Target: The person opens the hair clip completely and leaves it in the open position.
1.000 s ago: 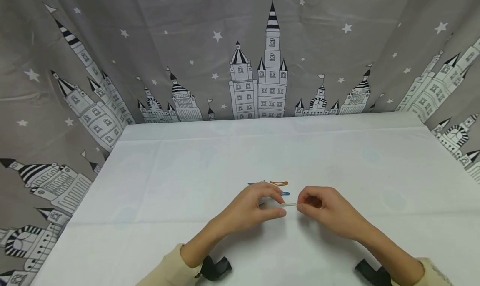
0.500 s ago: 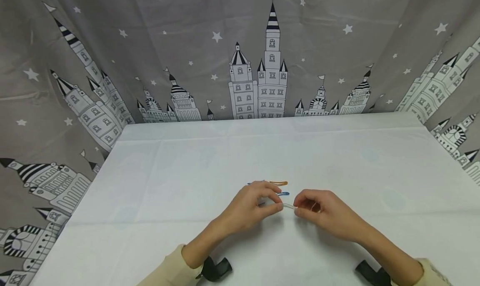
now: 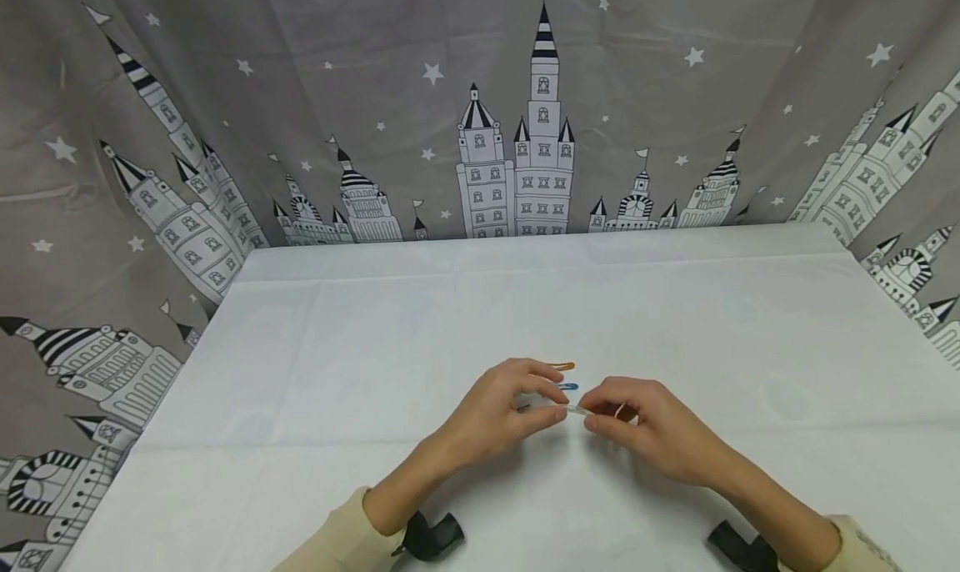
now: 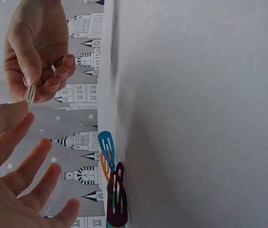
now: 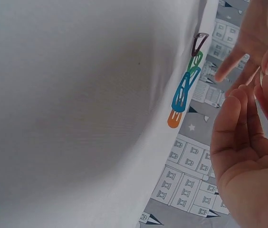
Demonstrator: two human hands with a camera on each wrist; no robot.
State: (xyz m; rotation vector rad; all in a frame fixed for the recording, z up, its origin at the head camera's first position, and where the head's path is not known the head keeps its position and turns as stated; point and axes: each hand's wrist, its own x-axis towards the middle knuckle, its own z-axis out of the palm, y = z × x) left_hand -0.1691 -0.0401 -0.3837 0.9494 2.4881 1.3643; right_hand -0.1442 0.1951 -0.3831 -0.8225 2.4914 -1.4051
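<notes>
In the head view, a pale, whitish hair clip (image 3: 576, 410) is stretched between the two hands above the table. My left hand (image 3: 495, 413) pinches one end between thumb and index finger, its other fingers spread loosely. At the opposite end, my right hand (image 3: 660, 429) grips the clip with thumb and curled fingers, covering much of it. The left wrist view shows thin parallel strands of the clip (image 4: 30, 94) between the two thumbs. A small white tip (image 4: 53, 68) shows among the right hand's fingers; whether it belongs to the same clip, I cannot tell.
Behind the hands lie several snap hair clips on the white-covered table (image 3: 375, 330): orange (image 3: 564, 366), blue (image 3: 568, 386), dark purple (image 4: 117, 213) and green (image 5: 199, 57). Some overlap in the wrist views. A grey castle-print curtain (image 3: 637, 72) hangs around the table's back and sides.
The right hand has shifted slightly left, toward the left hand. The left thumb and index finger, apart earlier, have come together on the clip's end. Less of the clip shows between the hands.
</notes>
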